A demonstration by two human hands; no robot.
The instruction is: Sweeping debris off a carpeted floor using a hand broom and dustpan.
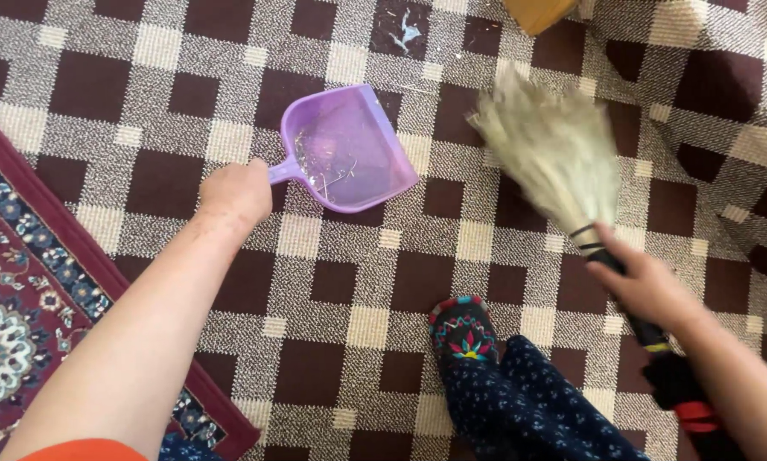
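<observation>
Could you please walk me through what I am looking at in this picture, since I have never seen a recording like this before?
There is no machine here: the one picture comes from a camera worn on a person's head, looking down at their own two bare hands. The left hand has its grip closed on the handle of a purple plastic dustpan, which rests on the checked brown and cream carpet with a few bits of debris in it. The right hand holds the dark handle of a straw hand broom; its bristles are blurred and point toward the dustpan without touching it. Below, you see the person's foot in a colourful patterned slipper and a dark dotted trouser leg. A red patterned rug lies at the left edge, and some white scraps lie on the carpet near the top.
</observation>
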